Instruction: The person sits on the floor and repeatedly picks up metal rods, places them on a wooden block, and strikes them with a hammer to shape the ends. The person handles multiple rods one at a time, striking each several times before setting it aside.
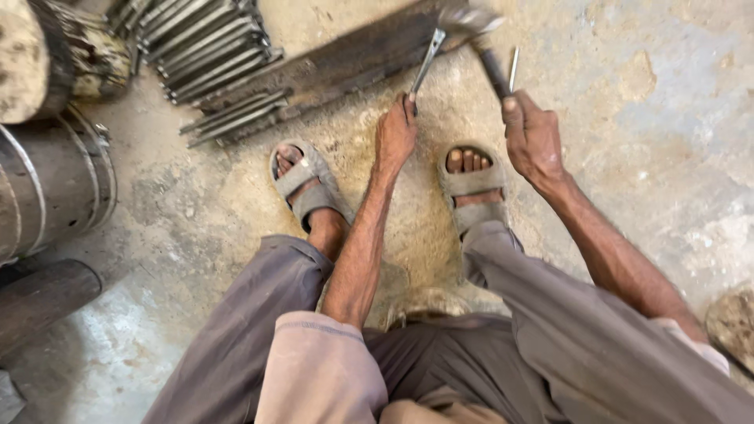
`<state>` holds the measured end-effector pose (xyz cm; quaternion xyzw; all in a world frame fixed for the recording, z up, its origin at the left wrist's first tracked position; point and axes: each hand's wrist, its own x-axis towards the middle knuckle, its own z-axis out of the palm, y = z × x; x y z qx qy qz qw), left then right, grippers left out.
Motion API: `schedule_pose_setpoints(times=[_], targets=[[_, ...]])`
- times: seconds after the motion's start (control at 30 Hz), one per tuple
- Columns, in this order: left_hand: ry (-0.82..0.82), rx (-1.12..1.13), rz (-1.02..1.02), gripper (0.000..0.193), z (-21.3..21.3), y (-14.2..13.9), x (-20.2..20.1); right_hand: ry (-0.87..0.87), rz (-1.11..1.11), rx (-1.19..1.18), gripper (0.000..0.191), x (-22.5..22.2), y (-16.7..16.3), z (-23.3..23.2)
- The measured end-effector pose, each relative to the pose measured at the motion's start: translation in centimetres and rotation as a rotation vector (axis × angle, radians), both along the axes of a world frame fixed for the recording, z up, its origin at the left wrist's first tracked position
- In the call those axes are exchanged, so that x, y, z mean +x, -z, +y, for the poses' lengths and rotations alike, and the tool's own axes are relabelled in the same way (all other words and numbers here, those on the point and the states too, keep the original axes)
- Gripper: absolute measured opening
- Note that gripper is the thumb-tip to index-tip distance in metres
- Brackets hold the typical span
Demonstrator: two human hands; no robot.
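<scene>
My left hand (397, 132) holds one end of a thin metal strip (428, 61) that stands slanted, with its far end on a long dark bar (338, 67) lying on the floor. My right hand (532, 137) grips the dark handle of a hammer (475, 27). The hammer's blurred metal head hovers over the strip's far end. A thin metal rod (514, 69) pokes up beside my right thumb. My two sandalled feet (306, 184) rest on the concrete on either side of my left hand.
A pile of several flat metal strips (208, 51) lies at the top left. Round wooden and metal-banded drums (51, 177) stand along the left edge. A dark log (43, 298) lies at the lower left. The concrete floor (667, 141) stretches to the right.
</scene>
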<state>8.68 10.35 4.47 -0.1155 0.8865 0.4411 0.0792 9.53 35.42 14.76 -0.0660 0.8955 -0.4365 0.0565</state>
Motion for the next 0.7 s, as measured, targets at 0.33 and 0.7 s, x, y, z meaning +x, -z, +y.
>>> schedule_pose_setpoints(times=[0.33,0.7], targets=[[0.01,0.181,-0.212,0.04,-0.6,-0.5,-0.3,0.085,-0.022,-0.066,0.059,2.2,1.6,0.9],[0.083,-0.009,-0.252,0.048,-1.0,1.2,-1.1,-0.028,-0.107,0.204,0.052,-0.5,2.5,0.3]])
